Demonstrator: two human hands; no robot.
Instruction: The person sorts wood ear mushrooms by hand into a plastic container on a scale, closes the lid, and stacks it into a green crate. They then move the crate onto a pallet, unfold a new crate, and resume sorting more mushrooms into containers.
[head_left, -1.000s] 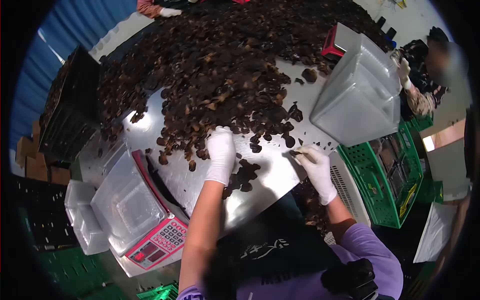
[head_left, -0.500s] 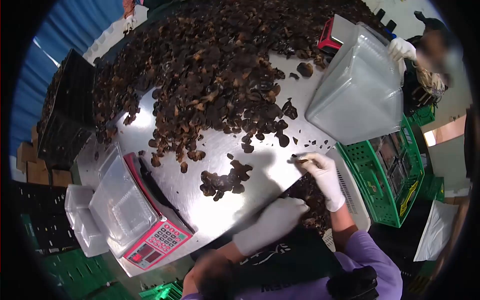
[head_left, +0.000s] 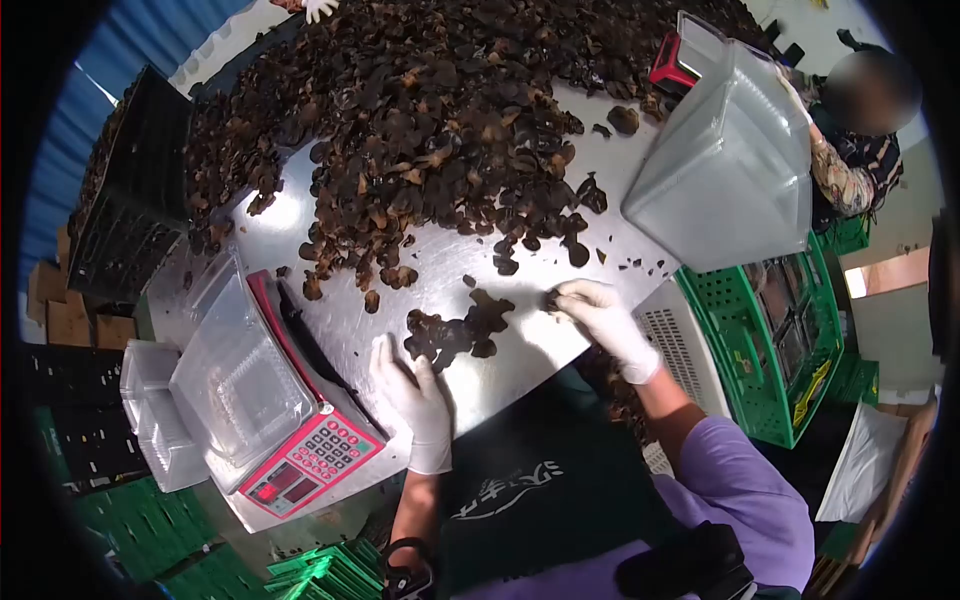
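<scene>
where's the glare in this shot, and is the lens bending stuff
Head view: overhead light glares white off the steel table, left of the big heap of dark dried pieces. Head view: fisheye lens, so the corners are black and the green crate bows. Head view: left hand, right hand and small pile look sharp.

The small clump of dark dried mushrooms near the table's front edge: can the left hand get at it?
Probably yes: the white-gloved left hand lies flat on the shiny steel table right beside the small clump of dark dried mushrooms, nothing between them.
</scene>
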